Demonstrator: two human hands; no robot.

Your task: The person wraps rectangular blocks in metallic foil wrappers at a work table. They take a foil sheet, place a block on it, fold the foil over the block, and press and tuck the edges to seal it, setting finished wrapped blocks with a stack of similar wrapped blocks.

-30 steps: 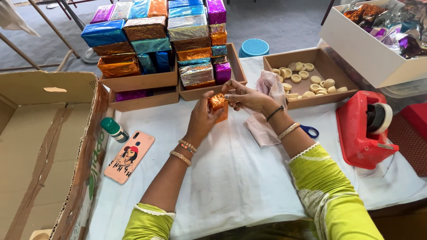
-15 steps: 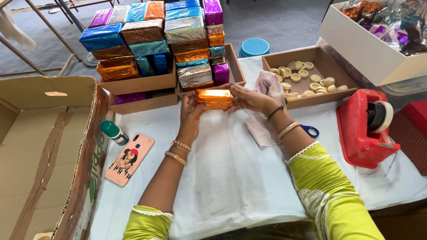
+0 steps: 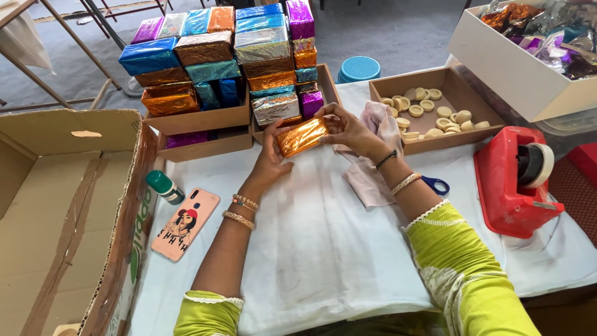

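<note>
An orange foil-wrapped box (image 3: pixel 301 137) is held lengthwise between both hands above the white-covered table (image 3: pixel 323 242). My left hand (image 3: pixel 272 155) grips its left end, and my right hand (image 3: pixel 344 127) grips its right end. Just behind it stand stacks of foil-wrapped boxes (image 3: pixel 242 56) in blue, orange, purple and silver, set in brown cardboard trays (image 3: pixel 199 121). A pale pink cloth (image 3: pixel 373 168) lies under my right wrist.
A large open cardboard carton (image 3: pixel 68 205) sits at the left. A phone in a pink case (image 3: pixel 185 224) and a green-capped bottle (image 3: pixel 164 186) lie beside it. At right are a tray of round beige pieces (image 3: pixel 435 115), blue-handled scissors (image 3: pixel 435 185), a red tape dispenser (image 3: pixel 519 180) and a white box of foil sheets (image 3: pixel 528 56).
The orange box went from being held on end to lying lengthwise between both hands, and it has moved slightly nearer the stacked boxes.
</note>
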